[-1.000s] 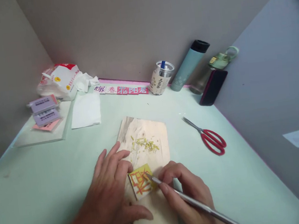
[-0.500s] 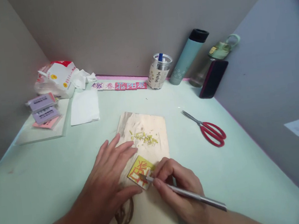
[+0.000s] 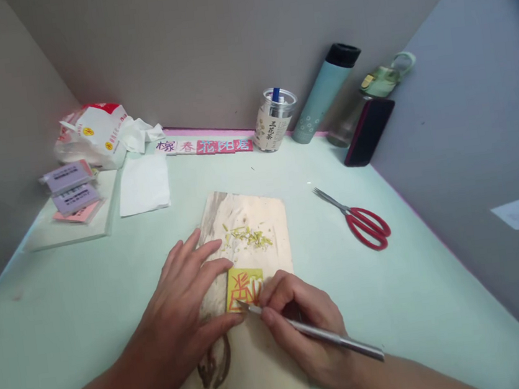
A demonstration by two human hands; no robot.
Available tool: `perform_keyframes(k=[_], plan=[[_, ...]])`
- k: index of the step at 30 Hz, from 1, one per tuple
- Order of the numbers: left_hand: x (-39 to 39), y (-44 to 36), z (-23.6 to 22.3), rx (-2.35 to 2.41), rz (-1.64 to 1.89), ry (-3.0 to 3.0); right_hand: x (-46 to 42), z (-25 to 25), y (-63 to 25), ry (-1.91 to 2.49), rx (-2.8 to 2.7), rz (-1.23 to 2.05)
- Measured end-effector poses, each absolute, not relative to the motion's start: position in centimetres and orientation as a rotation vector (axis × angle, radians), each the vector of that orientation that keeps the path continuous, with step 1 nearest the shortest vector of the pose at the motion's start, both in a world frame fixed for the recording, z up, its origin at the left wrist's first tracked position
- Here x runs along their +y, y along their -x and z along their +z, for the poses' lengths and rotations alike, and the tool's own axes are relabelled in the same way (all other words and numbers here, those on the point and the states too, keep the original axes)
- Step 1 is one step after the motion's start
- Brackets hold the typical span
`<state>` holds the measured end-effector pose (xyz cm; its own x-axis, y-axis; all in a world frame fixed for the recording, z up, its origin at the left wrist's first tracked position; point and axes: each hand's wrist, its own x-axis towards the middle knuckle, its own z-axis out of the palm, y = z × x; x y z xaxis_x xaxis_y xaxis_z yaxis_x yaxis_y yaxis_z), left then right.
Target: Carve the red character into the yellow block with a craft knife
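A small square yellow stamp-carving block (image 3: 245,278) with red character lines and pale cut areas lies on a wooden board (image 3: 266,212). My left hand (image 3: 189,293) rests on the board at the block's left, fingers spread; its index fingertip is by the top corner and its thumb along the bottom edge, steadying the block between them. In a pen-like pinch, my right hand (image 3: 309,326) holds a silver craft knife (image 3: 327,335). The blade tip touches or hovers just over the block's lower part; I cannot tell which. Yellow shavings (image 3: 252,238) lie above the block.
Red-handled scissors (image 3: 361,223) lie to the right. Along the back stand a clear cup (image 3: 273,121), a teal bottle (image 3: 323,96), a green-lidded bottle (image 3: 380,81) and a phone (image 3: 369,132). White paper (image 3: 143,183), wrapped blocks (image 3: 71,191) and a plastic bag (image 3: 93,135) are at left.
The yellow block has turned on the board, from a diamond slant to nearly square-on. My left index finger and thumb now sit closer around it. The knife stays at its lower part.
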<state>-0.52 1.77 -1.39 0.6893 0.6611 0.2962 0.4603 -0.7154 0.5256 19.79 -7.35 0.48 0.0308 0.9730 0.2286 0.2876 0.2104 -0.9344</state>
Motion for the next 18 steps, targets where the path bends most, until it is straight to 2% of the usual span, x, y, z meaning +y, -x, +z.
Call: perform_keyframes(k=[8,18], plan=[[2.2,1.6,-1.0,0.79,0.522,-2.498,-7.3,0.2,-20.1,1.221,-1.495,0.881],[2.6,1.7,-1.2,0.758,0.563,-2.438,-7.3,0.1,-20.3,1.217,-1.511,0.924]])
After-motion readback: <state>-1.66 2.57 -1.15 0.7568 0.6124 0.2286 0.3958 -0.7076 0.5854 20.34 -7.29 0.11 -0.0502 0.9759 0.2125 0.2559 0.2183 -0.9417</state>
